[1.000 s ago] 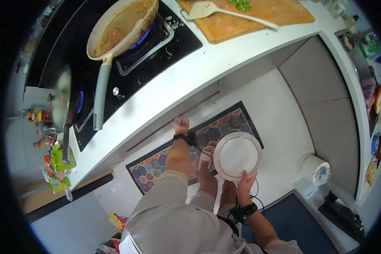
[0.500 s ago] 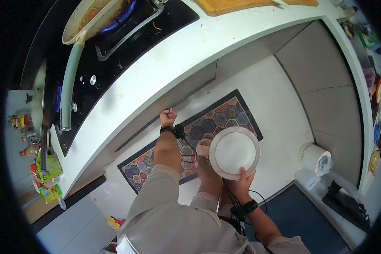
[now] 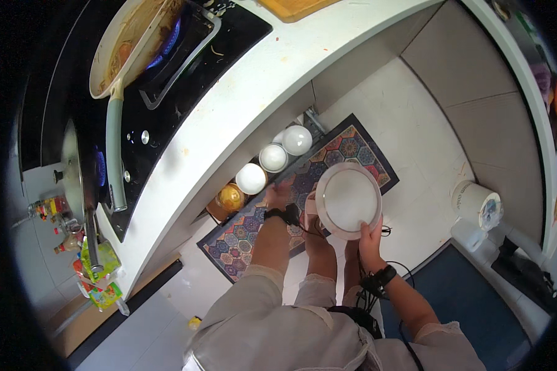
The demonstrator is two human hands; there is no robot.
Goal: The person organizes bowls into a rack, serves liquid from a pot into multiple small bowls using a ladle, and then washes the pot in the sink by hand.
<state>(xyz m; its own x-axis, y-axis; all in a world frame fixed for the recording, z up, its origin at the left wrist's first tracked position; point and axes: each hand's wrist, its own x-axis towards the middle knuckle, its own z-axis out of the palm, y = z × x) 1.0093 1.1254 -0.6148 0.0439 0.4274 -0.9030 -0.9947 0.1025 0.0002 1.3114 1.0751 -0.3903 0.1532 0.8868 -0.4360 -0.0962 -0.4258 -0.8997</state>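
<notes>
My right hand (image 3: 371, 245) grips a round white plate (image 3: 350, 201) with a pinkish rim by its near edge, thumb on top, holding it level above the floor mat. My left hand (image 3: 280, 195) is at the front edge of a partly open drawer (image 3: 319, 127) under the counter; its fingers are smeared, so their grip does not show. Inside the drawer stand several white bowls (image 3: 273, 157) in a row. At the row's near left end is an amber bowl-shaped thing (image 3: 231, 198).
On the black hob (image 3: 185, 80), a pan (image 3: 114, 68) with a grey-green handle stands by a lit blue flame. A lidded pan (image 3: 72, 173) is at the left. A wooden board (image 3: 297, 8) lies on the white counter (image 3: 241, 80). A white bucket (image 3: 473, 201) stands at the right.
The drawer has come open toward me, and the bowls inside now show. My left hand has drawn back with it. The plate remains in my right hand. The view has shifted slightly.
</notes>
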